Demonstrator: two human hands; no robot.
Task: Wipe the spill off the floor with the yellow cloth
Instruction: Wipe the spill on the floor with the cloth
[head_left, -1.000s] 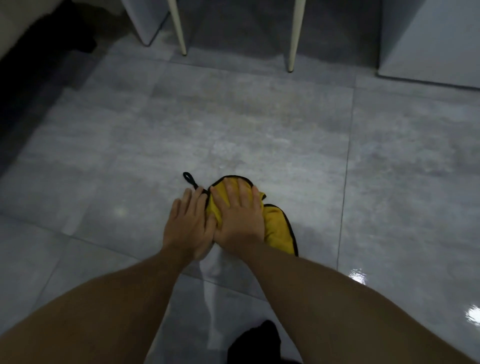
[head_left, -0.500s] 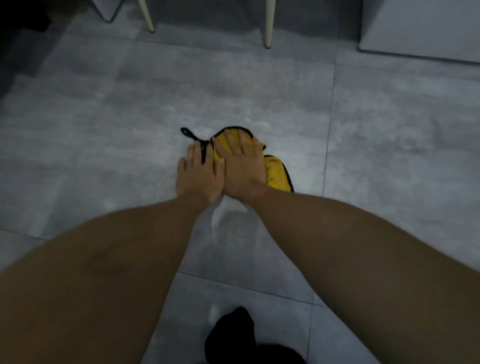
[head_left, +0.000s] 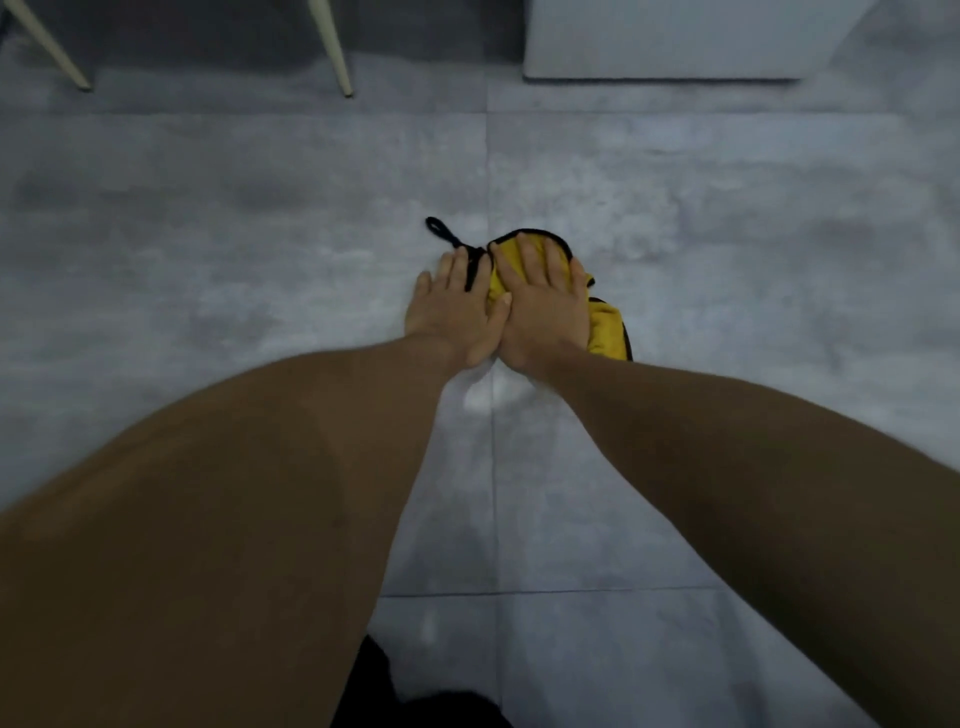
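The yellow cloth (head_left: 605, 330) with a black trim and a black hanging loop lies bunched on the grey tiled floor. My right hand (head_left: 545, 306) presses flat on top of it with fingers spread. My left hand (head_left: 447, 306) lies flat beside it, its fingers on the cloth's left edge by the black loop, its thumb under my right thumb. A pale wet patch (head_left: 485, 395) shines on the tile just behind my wrists. Most of the cloth is hidden under my hands.
Two cream chair legs (head_left: 332, 49) stand at the far edge of the floor. A white cabinet base (head_left: 675, 41) sits at the far right. A dark shape (head_left: 415, 696) lies at the bottom of the view between my arms.
Both hands have pushed the cloth forward across the tile, away from me, and my arms are more stretched out. The wet patch behind my wrists has come into view.
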